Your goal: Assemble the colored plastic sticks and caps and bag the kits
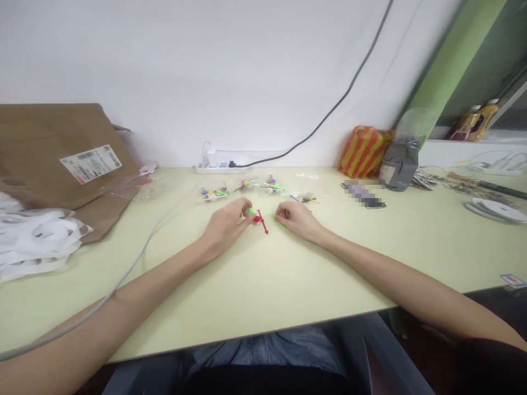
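Closest in: black sleeve [492, 362] at lower right, blue denim lap [267, 351] below the table edge. 2 bare forearms reach over the pale yellow-green table [255, 291]; gray cable [142, 253] crosses in front of the left forearm [160, 288].

Left hand [224, 226]: thumb and fingers nearly closed, pinching a small red-and-green part [256, 219]. Thin red arrow-tipped piece [264, 225] right at it; can't tell if joined or just touching.

Right hand [298, 218]: fingers curled, tips closed on a bright green piece [280, 221], mostly hidden by the fingers. 2 hands near each other, small gap between, red arrow piece in that gap.

Behind them: 4 clusters of small colored parts [273, 186], some in clear plastic. Power strip [218, 169] at the wall, black cable [341, 104] running up from it.

Left side: cardboard [49, 145] with white label [91, 163], heap of white strips [39, 238]. Right side: red-yellow striped bag [364, 152], gray bag [398, 167] beside it, phone [374, 203] partly pixelated, white discs [496, 210].
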`<state>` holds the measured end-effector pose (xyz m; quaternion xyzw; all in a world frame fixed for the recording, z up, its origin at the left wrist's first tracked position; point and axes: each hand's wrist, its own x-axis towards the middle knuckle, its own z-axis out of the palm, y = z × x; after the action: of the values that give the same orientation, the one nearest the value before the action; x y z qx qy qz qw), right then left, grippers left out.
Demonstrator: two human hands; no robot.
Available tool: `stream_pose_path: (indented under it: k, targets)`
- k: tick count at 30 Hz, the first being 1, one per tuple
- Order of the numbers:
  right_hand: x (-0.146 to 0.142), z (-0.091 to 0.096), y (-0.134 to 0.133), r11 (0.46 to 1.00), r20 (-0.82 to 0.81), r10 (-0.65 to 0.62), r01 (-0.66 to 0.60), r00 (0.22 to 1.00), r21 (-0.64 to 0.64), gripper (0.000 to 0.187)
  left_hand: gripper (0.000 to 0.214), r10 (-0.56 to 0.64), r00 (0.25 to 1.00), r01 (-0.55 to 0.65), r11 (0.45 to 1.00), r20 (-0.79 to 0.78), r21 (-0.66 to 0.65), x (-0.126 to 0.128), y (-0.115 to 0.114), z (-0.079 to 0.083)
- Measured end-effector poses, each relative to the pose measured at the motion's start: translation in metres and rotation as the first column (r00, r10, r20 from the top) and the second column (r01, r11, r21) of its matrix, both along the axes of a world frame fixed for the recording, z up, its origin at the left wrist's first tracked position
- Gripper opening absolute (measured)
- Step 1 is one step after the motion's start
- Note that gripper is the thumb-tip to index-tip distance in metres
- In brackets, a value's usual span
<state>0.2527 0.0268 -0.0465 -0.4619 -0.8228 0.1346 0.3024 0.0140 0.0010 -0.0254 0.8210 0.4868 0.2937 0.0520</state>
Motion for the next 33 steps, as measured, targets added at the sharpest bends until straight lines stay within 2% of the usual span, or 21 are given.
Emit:
stream_pose_path:
  k: [12,19,26,28,33]
  targets:
    - [-0.002,0.001,-0.009,0.979,-0.030,0.198,-0.197,0.980,0.046,0.019,0.020,-0.005,1.000,0.005,1.000,-0.017,0.026,-0.002,0.001,-0.002]
    - [-0.002,0.002,-0.010,0.974,-0.038,0.227,-0.225,0.973,0.035,0.024,0.018,-0.023,1.000,0.023,1.000,0.014,0.011,-0.003,0.002,-0.002]
    - [-0.002,0.002,-0.012,0.975,-0.055,0.218,-0.215,0.975,0.058,0.027,0.019,-0.069,0.963,0.092,0.993,0.259,-0.078,-0.002,0.004,-0.005]
    - [-0.003,0.003,-0.013,0.977,-0.062,0.206,-0.202,0.977,0.066,0.029,0.020,-0.052,0.958,0.077,0.994,0.283,-0.076,-0.004,0.007,-0.006]
    - [-0.003,0.005,-0.015,0.982,-0.065,0.177,-0.173,0.982,0.071,0.030,0.024,0.018,0.976,-0.015,1.000,0.216,-0.015,-0.012,0.020,-0.013]
